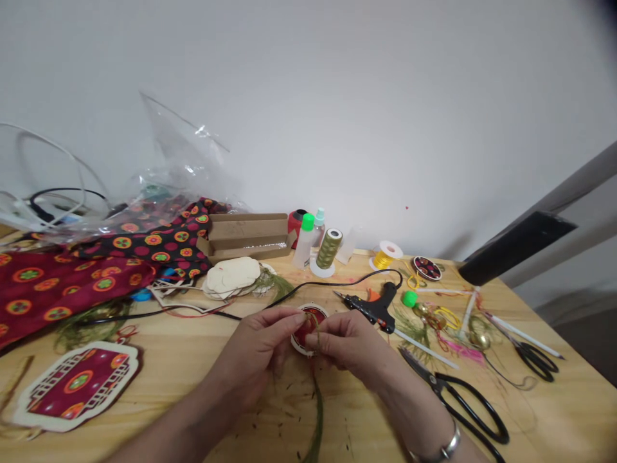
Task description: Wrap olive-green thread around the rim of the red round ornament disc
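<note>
Left hand [267, 341] and right hand [343, 337] grip a round red ornament [303, 334] and its green thread [317, 415]

At far left on the bench [180, 347], a maroon plaque [77, 384] with a cream fretwork frame lies before maroon and black patterned fabric [77, 286]. A clear plastic bag [180, 151] rises behind the fabric; next comes an open cardboard box [250, 228], with cream scalloped blanks [234, 275] piled just in front.

In the middle, the ornament sits between the hands: the left thumb and index finger pinch its left edge, while the right fingertips pinch thread near its right edge. More thread trails below. Behind stand a green-capped bottle [303, 244] and a green thread spool [330, 249].

Rightward lie a black glue gun [378, 308], a yellow cord spool [384, 259] behind it, and black-handled scissors [438, 384] near the right forearm, whose wrist wears a silver bracelet [452, 444]. Smaller scissors [529, 352] lie farther right.
</note>
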{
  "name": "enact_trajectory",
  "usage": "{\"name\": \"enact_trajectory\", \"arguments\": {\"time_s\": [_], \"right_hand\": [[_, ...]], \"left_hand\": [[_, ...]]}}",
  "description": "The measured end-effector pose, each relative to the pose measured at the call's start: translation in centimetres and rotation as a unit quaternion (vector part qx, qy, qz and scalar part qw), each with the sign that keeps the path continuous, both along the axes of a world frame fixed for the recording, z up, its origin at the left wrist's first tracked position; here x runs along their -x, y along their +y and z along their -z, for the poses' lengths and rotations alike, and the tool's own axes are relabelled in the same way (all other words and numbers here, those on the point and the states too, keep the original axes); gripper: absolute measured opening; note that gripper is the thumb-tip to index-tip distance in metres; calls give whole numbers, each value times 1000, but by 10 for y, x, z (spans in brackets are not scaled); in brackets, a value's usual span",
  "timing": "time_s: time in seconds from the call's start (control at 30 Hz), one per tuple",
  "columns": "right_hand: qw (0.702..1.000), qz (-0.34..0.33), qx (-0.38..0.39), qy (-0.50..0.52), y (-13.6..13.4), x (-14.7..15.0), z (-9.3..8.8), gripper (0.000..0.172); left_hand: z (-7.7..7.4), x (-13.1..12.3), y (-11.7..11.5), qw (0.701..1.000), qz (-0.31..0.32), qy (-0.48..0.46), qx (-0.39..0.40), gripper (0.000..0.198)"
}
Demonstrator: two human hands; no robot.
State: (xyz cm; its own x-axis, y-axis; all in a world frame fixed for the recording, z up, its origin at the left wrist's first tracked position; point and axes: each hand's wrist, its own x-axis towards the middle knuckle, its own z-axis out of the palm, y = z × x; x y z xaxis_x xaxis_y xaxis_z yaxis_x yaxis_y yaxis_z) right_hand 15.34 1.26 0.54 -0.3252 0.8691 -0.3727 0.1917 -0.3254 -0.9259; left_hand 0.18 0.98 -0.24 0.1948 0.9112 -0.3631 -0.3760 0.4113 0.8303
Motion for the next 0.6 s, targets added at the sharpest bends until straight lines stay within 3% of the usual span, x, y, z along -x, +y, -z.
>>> {"name": "enact_trajectory", "arguments": {"time_s": [0.17,0.37,0.6], "right_hand": [[999,-13,-17,-25,1,-4,2,28],[999,-43,-27,-16,1,-5,3,29],[997,-55,-53,-22,0,-5,8,26]], "left_hand": [[5,4,3,1000,11,-2,8,11],[5,5,4,994,51,-94,32,12],[6,3,2,995,35,-92,29,10]]}}
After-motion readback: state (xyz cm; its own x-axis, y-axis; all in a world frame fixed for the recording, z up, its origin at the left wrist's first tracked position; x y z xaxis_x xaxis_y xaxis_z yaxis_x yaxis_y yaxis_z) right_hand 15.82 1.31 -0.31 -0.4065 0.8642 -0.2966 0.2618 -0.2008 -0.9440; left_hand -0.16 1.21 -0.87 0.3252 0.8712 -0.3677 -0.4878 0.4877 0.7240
